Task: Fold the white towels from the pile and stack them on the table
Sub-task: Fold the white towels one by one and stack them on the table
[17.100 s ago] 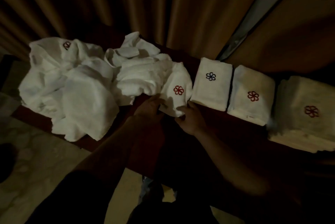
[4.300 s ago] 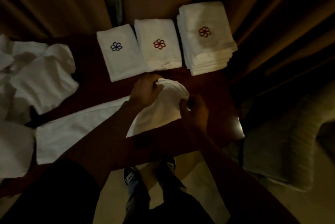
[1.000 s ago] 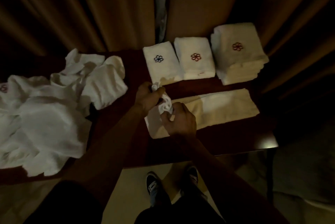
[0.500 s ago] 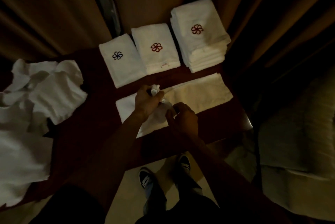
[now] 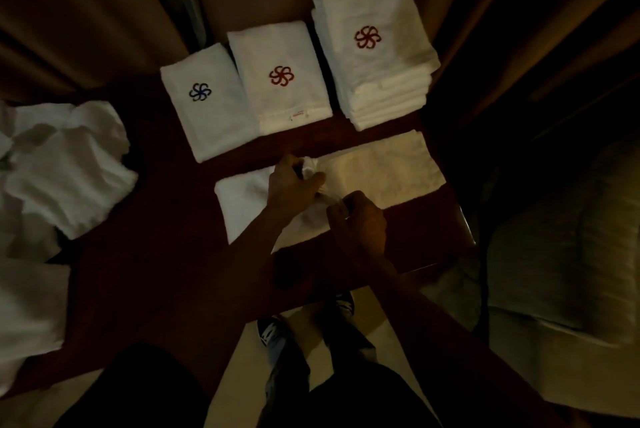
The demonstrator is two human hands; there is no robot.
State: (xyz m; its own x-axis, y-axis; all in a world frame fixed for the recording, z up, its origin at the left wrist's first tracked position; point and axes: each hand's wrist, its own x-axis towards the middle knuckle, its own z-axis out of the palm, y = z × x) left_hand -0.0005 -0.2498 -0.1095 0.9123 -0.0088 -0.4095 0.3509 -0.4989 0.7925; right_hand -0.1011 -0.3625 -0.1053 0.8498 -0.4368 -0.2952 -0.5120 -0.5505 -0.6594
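Gripping the long towel (image 5: 377,168) near its middle, both hands are closed on cloth. The left hand (image 5: 294,185) pinches a bunched-up fold. The right hand (image 5: 360,216) curls round the fabric just beside it, on the nearer side. The long towel lies as a lengthwise-folded strip on the dark surface (image 5: 166,254), close to its near edge.

Judgement: the step in hand is the cross fold. To do it well, the gathered cloth should be drawn flat and the edges matched before pressing down. The emblem is not visible now and should end uppermost, as on the finished ones.

Left of the long towel, well apart, the unfolded pile (image 5: 69,168) covers that end; much appears to remain. Just beyond the long towel lie a blue-emblem folded towel (image 5: 207,105), a red-emblem folded towel (image 5: 280,81) touching it, and a tall stack (image 5: 377,57). The stack's foot sits just beside the strip's far edge, so a wide swing could catch it. Right of the long towel the surface ends, and loose cloth could slide off. Beyond everything hang brown curtains (image 5: 69,12).
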